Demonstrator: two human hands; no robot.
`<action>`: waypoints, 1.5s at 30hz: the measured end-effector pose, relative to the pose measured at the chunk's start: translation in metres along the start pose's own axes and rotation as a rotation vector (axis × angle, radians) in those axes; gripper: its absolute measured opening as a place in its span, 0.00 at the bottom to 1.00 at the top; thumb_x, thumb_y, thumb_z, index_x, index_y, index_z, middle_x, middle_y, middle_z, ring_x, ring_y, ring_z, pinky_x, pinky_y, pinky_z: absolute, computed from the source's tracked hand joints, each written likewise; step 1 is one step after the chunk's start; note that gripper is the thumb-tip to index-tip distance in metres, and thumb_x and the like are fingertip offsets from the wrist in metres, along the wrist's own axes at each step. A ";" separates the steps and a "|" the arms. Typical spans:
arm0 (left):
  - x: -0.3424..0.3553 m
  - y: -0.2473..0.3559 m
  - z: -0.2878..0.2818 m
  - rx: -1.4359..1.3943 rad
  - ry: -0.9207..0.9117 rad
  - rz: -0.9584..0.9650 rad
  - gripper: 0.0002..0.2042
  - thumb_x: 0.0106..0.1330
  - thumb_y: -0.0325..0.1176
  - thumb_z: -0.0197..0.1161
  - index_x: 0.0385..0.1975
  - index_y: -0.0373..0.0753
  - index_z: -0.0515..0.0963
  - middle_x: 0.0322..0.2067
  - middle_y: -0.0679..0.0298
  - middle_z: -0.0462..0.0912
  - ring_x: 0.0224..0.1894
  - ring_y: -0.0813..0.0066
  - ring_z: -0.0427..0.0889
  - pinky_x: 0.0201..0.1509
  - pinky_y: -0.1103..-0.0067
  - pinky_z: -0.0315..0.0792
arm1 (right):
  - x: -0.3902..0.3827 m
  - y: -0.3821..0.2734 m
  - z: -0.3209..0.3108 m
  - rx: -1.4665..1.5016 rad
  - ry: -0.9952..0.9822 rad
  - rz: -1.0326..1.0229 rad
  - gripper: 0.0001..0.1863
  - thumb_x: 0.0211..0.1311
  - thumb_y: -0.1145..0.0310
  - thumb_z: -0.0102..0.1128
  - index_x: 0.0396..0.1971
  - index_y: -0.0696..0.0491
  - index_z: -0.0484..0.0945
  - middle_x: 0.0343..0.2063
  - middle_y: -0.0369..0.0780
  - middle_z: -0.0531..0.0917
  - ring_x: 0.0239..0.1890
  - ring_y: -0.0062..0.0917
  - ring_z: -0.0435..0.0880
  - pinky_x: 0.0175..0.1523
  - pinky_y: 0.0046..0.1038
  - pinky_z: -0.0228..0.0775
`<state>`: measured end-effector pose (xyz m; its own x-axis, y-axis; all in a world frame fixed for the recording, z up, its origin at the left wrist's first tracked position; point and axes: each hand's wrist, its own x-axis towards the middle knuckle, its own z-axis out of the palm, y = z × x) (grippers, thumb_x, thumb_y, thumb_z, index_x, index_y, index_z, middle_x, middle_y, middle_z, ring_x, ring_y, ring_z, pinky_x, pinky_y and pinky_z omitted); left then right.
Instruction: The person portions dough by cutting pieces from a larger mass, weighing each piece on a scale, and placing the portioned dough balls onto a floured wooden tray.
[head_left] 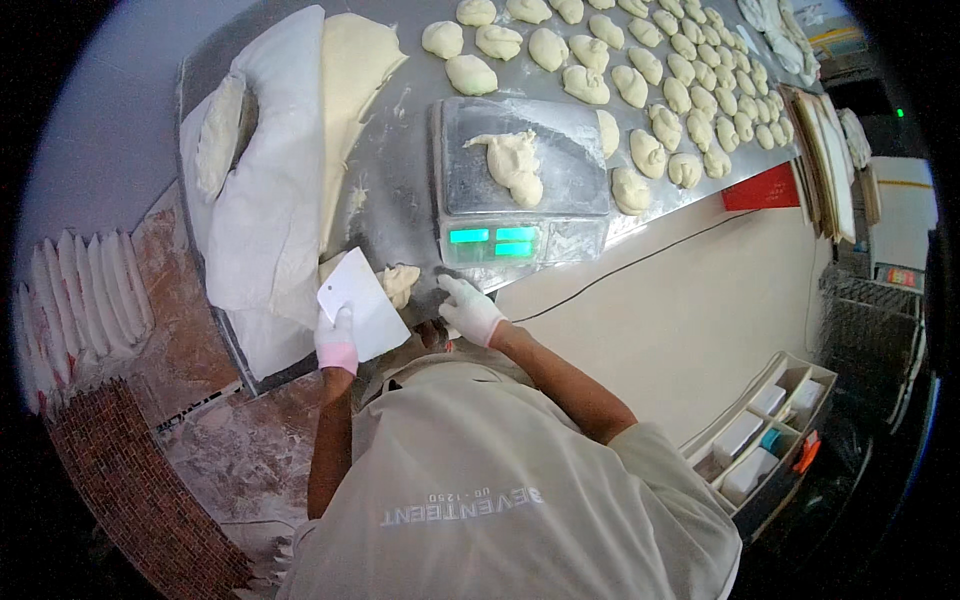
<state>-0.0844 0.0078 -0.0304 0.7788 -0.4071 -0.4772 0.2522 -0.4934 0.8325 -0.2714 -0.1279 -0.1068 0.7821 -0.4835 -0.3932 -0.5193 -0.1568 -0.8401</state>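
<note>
My left hand (337, 340), in a white glove with a pink cuff, grips a flat white dough scraper (362, 305) over the table's near edge. Just beyond the scraper lies a small lump of dough (400, 284). To its right, my white-gloved right hand (469, 310) holds nothing, its fingers stretched toward the scale and apart from the lump. On the steel plate of the digital scale (525, 150) rests an irregular piece of dough (512, 168). A large sheet of dough (350, 90) spreads at the left, partly covered by a white cloth (265, 210).
Many dough pieces (590, 52) stand in rows across the steel table (395, 160), behind and right of the scale. A black cable (620, 268) hangs beside the near edge. A divided box (770, 430) sits low at right; stacked white sacks (88, 290) lie at left.
</note>
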 end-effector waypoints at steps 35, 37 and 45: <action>0.006 0.061 -0.014 -0.351 0.159 0.001 0.15 0.64 0.30 0.54 0.48 0.29 0.71 0.43 0.58 0.77 0.44 0.73 0.76 0.49 0.78 0.70 | 0.014 -0.089 -0.059 0.584 0.471 -0.006 0.19 0.51 0.79 0.52 0.46 0.58 0.73 0.37 0.40 0.80 0.40 0.24 0.78 0.45 0.24 0.71; 0.010 0.054 -0.018 -0.430 0.112 0.133 0.16 0.64 0.30 0.53 0.49 0.29 0.71 0.44 0.57 0.76 0.45 0.72 0.76 0.50 0.78 0.70 | 0.013 -0.084 -0.091 0.483 0.592 -0.164 0.21 0.50 0.82 0.49 0.47 0.57 0.73 0.41 0.42 0.79 0.43 0.28 0.78 0.48 0.27 0.70; 0.013 0.040 0.009 -0.269 -0.041 0.051 0.17 0.63 0.30 0.53 0.50 0.29 0.70 0.45 0.61 0.76 0.46 0.73 0.74 0.53 0.79 0.66 | 0.050 -0.053 -0.152 -0.793 0.732 -0.224 0.22 0.45 0.62 0.59 0.43 0.55 0.73 0.46 0.50 0.73 0.46 0.47 0.72 0.50 0.42 0.65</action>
<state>-0.0690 -0.0240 -0.0057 0.7718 -0.4601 -0.4390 0.3607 -0.2518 0.8980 -0.2571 -0.2745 -0.0258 0.6288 -0.7273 0.2749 -0.6699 -0.6862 -0.2834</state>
